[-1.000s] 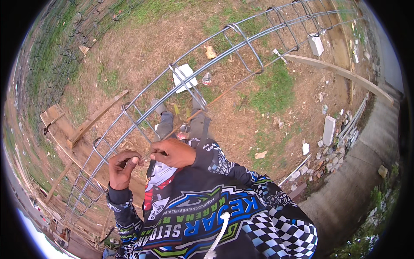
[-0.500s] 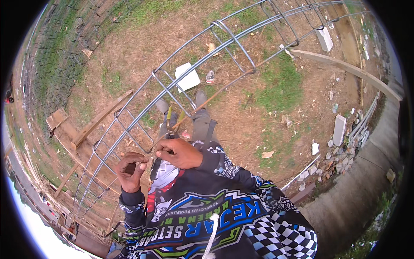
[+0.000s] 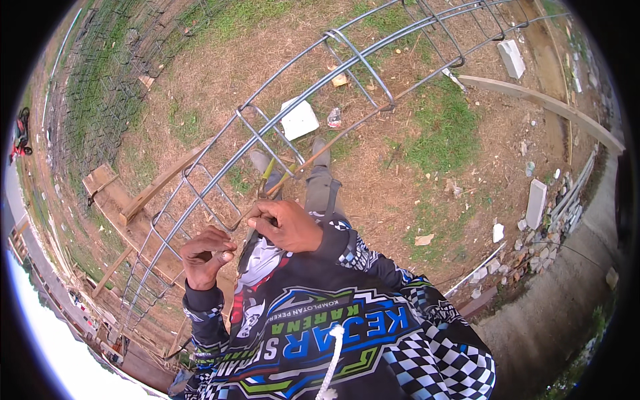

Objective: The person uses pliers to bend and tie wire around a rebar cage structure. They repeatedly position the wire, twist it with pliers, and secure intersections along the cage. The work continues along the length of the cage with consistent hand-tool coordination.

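Note:
A long rebar cage (image 3: 313, 87) of grey steel bars and square stirrups runs diagonally in front of me at waist height. My right hand (image 3: 288, 225) is closed on a thin tool (image 3: 264, 181) with a yellowish shaft, at a cage bar next to a stirrup. My left hand (image 3: 205, 256) is just left of it, with its fingers curled tight and pinching what looks like a short piece of tie wire; the wire itself is barely visible. My legs and shoes (image 3: 319, 155) show below the cage.
Wooden planks (image 3: 143, 203) lie on the dirt and support the cage on the left. A white block (image 3: 299, 119) and litter lie under the cage. A wire fence (image 3: 100, 87) stands at far left. Concrete blocks (image 3: 535, 202), rubble and a paved strip are on the right.
My hands have drawn a little apart along the bar, the left one moving away to the left. My head has shifted, so the cage sits higher in the picture.

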`<action>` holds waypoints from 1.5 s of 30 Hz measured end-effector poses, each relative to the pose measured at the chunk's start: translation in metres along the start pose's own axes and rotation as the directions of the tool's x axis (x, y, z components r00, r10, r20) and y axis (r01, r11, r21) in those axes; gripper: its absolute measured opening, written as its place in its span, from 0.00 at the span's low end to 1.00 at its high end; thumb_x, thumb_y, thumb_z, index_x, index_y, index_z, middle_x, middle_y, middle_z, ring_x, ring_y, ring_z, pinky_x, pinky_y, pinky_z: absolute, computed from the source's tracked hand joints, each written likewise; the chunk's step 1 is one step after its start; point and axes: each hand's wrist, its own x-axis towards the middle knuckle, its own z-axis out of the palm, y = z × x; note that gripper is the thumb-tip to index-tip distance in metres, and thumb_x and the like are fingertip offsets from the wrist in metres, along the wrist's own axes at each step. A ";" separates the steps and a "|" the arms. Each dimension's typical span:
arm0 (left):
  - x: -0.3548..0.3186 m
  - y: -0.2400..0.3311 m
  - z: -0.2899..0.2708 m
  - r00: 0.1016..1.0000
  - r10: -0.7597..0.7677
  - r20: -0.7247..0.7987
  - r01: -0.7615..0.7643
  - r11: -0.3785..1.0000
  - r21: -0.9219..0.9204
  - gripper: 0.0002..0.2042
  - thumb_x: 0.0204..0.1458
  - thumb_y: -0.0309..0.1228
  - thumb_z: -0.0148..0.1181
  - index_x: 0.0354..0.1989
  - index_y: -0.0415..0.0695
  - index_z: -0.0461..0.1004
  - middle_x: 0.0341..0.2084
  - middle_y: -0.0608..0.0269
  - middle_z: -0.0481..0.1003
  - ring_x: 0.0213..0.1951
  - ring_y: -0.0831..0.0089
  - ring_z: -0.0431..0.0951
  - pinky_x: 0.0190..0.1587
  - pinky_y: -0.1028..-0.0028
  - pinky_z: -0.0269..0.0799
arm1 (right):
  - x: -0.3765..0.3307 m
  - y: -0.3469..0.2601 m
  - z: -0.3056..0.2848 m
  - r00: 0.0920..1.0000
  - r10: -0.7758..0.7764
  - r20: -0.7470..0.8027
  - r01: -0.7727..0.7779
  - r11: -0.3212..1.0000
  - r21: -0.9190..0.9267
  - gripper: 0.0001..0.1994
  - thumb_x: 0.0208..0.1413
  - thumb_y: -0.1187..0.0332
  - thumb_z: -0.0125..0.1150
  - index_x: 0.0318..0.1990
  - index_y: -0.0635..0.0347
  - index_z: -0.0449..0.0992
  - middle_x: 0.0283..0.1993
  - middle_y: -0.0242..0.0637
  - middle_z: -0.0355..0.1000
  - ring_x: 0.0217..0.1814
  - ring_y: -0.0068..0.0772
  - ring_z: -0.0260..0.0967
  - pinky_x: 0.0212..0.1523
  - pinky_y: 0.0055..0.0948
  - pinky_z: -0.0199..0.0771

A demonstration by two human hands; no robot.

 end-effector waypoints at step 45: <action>-0.077 -0.129 -0.267 0.755 -0.144 -0.639 0.576 0.611 0.543 0.14 0.42 0.42 0.71 0.26 0.44 0.79 0.21 0.60 0.80 0.25 0.66 0.81 0.31 0.68 0.75 | 0.130 -0.004 0.255 0.752 0.525 0.398 -0.650 0.691 0.317 0.12 0.61 0.71 0.50 0.45 0.67 0.77 0.23 0.26 0.65 0.16 0.13 0.54 0.15 0.17 0.52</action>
